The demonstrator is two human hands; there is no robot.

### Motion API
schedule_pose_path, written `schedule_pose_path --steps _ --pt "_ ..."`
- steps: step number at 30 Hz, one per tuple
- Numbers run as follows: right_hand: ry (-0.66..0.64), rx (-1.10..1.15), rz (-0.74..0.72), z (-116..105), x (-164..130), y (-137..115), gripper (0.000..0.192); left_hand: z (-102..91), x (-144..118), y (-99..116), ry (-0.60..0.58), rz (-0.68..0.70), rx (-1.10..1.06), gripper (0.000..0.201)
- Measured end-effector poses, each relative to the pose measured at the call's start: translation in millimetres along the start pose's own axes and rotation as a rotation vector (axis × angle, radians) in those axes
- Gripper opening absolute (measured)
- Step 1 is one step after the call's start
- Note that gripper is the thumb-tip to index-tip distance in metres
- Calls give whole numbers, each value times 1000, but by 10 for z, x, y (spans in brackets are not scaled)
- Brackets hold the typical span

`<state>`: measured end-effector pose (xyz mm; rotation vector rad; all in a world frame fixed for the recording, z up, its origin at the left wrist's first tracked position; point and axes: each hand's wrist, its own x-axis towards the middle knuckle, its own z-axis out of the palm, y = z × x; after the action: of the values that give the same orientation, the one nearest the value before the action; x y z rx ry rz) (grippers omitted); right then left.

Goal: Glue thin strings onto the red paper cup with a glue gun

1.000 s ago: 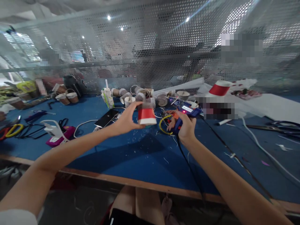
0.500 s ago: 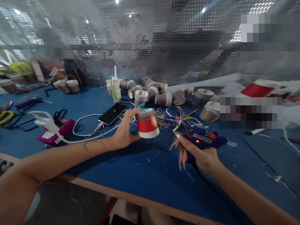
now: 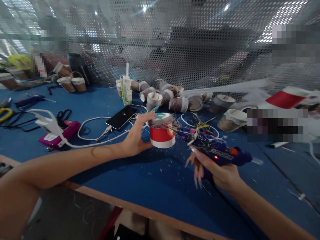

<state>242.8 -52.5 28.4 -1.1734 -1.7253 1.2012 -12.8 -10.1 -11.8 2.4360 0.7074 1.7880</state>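
Observation:
My left hand point(image 3: 136, 138) grips a paper cup point(image 3: 162, 135) from the side, fingers over its top and thumb near the base. A red band with a gold emblem runs round the cup, white shows at its lower edge, and grey-brown cord is wound near its top. In my right hand point(image 3: 220, 171) is a blue glue gun point(image 3: 220, 152) with a lit red light and a clear glue stick poking out behind. Its nozzle points left, close to the corded part of the cup; whether they touch I cannot tell. Both hands are above the blue table point(image 3: 150, 186).
Behind the cup lie several cord-wrapped cups point(image 3: 178, 104), a drink carton point(image 3: 126, 90) and loose cord scraps. Leftward are a phone point(image 3: 121, 117), a magenta power strip point(image 3: 60, 133) with a white plug, and another glue gun point(image 3: 30, 100). A perforated metal screen point(image 3: 155, 50) stands behind.
The view has shifted slightly, so most things sit a little further right. Both hands keep their holds on the cup and glue gun; the nozzle now shows clearly beside the cup.

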Motion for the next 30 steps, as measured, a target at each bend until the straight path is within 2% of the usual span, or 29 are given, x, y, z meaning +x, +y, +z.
schedule_pose_path --steps 11,25,30 --pt "24 -126 -17 -23 7 63 58 11 -8 -5 5 39 34 74" --pt "-12 -160 -60 -42 1 62 62 12 -14 -2 -1 6 58 76" --pt "16 -147 -80 -26 -2 53 61 12 -18 -5 -9 -4 60 73"
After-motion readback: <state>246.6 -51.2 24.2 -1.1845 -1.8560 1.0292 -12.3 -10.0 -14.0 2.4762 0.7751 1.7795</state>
